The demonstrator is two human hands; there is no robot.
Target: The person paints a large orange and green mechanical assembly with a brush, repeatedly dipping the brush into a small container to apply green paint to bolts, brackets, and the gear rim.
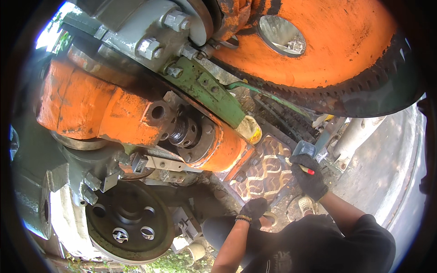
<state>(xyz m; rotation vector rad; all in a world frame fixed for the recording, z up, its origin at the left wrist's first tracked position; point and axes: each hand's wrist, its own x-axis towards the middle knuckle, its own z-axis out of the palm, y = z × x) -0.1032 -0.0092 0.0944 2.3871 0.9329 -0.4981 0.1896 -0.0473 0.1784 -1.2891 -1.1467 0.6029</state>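
Observation:
My right hand, in a dark glove, is closed round a paintbrush with a red handle end. The brush head points left over a brown-and-cream patterned mat. Just beyond the fingers is a small clear bluish plastic tub; I cannot tell whether they hold it too. My left hand, also gloved, is curled in a fist beside my knee, a bracelet at its wrist. What is inside its fingers, if anything, is hidden.
Large orange machine parts fill the left, with a big orange toothed wheel overhead. A green bracket slants downward near a yellow-and-white bucket. A dark pulley wheel stands lower left; a pale post is at right.

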